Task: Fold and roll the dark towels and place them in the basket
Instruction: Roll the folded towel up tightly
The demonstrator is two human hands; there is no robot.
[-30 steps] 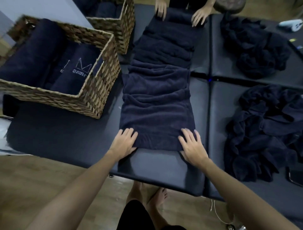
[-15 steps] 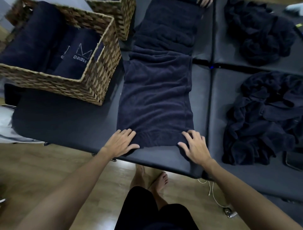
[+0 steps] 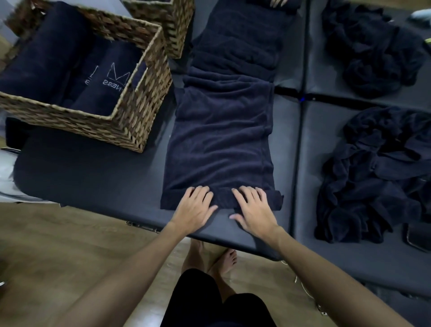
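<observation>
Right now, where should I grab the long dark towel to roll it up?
Take the long towel at its near end, coming from the table edge where you stand. That end is already turned over into a small roll under the left hand and right hand, so fingers spread on top can probably push it away.

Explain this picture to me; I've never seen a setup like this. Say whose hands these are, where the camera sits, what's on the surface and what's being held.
There is no machine here. A person wears a camera on the head, looking down at their own hands. The left hand and right hand press with nearly straight fingers on the near end of a long dark towel, where a first roll has formed. Neither closes a grip. The towel lies on a dark padded table. A wicker basket to the left holds rolled towels. Loose towel piles lie to the right. Someone else's fingertips show at the far end.
</observation>
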